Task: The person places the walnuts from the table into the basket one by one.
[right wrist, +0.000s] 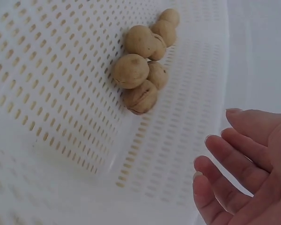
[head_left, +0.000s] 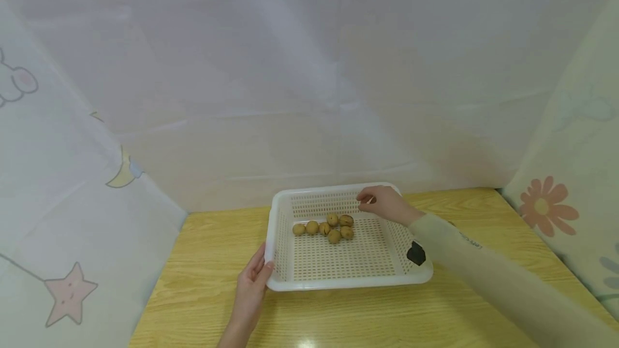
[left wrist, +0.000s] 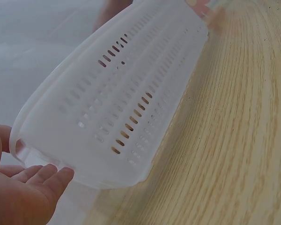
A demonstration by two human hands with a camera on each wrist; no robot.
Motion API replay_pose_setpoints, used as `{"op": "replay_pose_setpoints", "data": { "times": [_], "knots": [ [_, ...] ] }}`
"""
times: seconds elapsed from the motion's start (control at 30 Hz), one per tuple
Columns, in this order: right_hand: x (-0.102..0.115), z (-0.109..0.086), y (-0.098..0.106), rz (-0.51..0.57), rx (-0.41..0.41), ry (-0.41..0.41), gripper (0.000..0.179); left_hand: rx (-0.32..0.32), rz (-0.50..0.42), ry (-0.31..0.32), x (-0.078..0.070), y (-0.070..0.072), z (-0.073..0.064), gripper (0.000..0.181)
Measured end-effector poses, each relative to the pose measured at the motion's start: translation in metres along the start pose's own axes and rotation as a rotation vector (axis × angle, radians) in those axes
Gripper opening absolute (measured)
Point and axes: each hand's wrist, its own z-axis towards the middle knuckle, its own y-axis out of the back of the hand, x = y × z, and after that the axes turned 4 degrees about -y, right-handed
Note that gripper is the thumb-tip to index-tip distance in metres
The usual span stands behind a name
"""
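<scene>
A white plastic basket [head_left: 348, 285] with slotted walls sits on the wooden table. Several walnuts [head_left: 312, 227] lie grouped toward the back left of its floor; the right wrist view shows these brown walnuts [right wrist: 130, 71] close up. My left hand [head_left: 251, 283] grips the basket's left rim, thumb on top and fingers underneath. From the left wrist camera, the fingers [left wrist: 58, 180] show below the rim. Over the back right part of the basket hovers my right hand [head_left: 387, 203], its fingers loosely bent and holding nothing, to the right of the walnuts.
The table [head_left: 203, 262] has a pale wood grain and meets a plain cloth backdrop [head_left: 290, 95] just behind the basket. Patterned cloths hang at both sides, one with a flower [head_left: 541, 206]. A black patch [head_left: 416, 253] shows at the basket's right end beside the right sleeve.
</scene>
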Motion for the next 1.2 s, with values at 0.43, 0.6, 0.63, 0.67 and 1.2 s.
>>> {"op": "replay_pose_setpoints", "data": {
  "times": [0.43,0.6,0.63,0.67,1.2],
  "knots": [
    [-0.027,-0.054,0.041,0.028,-0.032,-0.06,0.035,-0.001,0.005,-0.002,-0.002,0.002,0.003,0.062],
    [-0.041,-0.073,0.052,-0.011,-0.054,-0.079,0.034,-0.004,0.004,0.005,-0.002,0.002,0.002,0.063],
    [-0.044,-0.077,0.054,-0.016,-0.057,-0.083,0.034,-0.006,0.005,0.005,-0.002,0.002,0.002,0.063],
    [-0.047,-0.081,0.056,-0.023,-0.065,-0.086,0.034,-0.008,0.005,0.007,-0.001,0.002,0.002,0.063],
    [-0.127,-0.12,0.067,-0.07,-0.092,-0.152,0.038,-0.003,0.001,0.012,0.0,0.001,0.0,0.064]
  ]
}}
